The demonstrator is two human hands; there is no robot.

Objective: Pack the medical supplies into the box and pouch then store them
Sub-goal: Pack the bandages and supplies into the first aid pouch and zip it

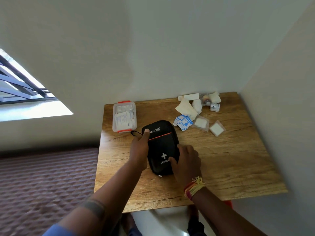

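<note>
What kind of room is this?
Probably a bedroom at home: a small wooden table stands in a plain wall corner, a quilted bed lies beside it, and a barred window is at left.

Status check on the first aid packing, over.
Both hands resting on closed black pouch. Clear box shut, partly filled. Loose supplies still at table's far corner.

A black first-aid pouch [162, 147] with a white cross lies flat and closed at frame centre. Upper left of it sits a clear lidded box [124, 116] with orange clips. Loose supplies [196, 111], white packets and blue-printed sachets, lie scattered at upper right.
</note>
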